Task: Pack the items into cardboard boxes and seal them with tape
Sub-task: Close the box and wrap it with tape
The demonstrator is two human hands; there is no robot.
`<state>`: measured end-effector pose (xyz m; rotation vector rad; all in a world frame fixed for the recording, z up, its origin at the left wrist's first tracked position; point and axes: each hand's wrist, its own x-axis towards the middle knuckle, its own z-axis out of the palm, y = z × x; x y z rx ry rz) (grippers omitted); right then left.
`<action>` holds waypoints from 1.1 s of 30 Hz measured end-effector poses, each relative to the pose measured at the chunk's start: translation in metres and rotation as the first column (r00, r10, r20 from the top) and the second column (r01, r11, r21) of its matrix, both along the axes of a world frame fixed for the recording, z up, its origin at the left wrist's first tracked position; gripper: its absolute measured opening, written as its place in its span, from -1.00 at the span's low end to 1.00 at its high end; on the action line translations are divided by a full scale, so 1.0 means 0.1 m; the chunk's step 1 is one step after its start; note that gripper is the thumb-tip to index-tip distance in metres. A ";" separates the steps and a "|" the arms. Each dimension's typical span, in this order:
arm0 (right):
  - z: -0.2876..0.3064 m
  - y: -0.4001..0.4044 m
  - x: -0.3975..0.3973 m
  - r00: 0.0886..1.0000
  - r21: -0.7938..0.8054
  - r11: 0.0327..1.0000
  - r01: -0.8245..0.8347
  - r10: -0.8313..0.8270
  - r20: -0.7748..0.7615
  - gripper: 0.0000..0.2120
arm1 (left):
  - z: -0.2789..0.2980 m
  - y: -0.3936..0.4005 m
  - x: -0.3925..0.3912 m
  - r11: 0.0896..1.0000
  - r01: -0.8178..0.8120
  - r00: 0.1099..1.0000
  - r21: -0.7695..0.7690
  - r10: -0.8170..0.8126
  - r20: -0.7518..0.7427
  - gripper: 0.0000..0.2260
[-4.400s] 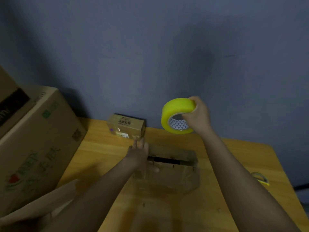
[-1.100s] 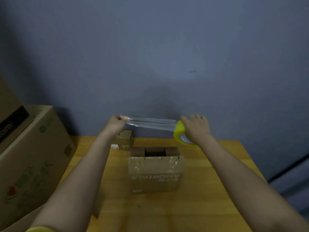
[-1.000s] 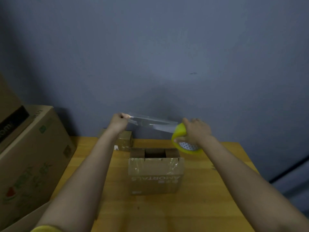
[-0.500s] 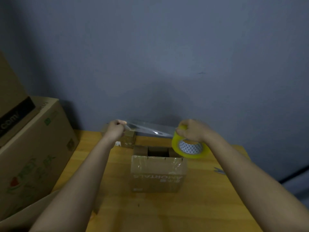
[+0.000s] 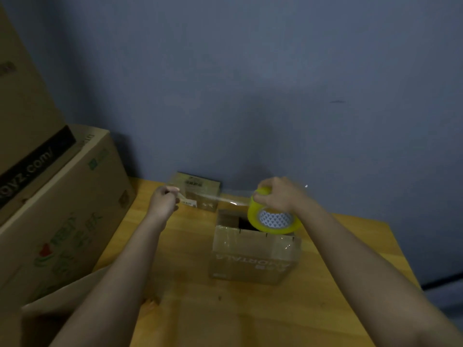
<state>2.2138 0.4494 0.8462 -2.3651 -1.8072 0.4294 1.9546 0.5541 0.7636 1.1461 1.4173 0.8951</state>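
Note:
A small cardboard box [image 5: 253, 256] stands in the middle of the wooden table [image 5: 250, 316], its top partly open with a dark gap showing. My right hand [image 5: 278, 196] grips a yellow tape roll [image 5: 273, 221] just above the box's far right corner. A clear strip of tape [image 5: 215, 197] stretches leftward from the roll to my left hand [image 5: 162, 202], which pinches its free end above the table, left of the box.
A smaller sealed cardboard box [image 5: 198, 190] sits at the back of the table against the blue-grey wall. Large printed cartons [image 5: 57, 209] are stacked along the left edge. A loose cardboard flap [image 5: 62, 309] lies at the near left.
Both hands have come lower with the stretched tape, and the roll now hangs right over the box's far right corner. The strip stays taut between the hands.

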 end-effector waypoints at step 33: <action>0.04 -0.07 -0.10 0.986 0.122 0.989 -0.086 0.067 0.150 -0.59 | -0.26 0.01 0.12 0.988 -0.028 0.971 -0.154 0.064 0.232 -0.87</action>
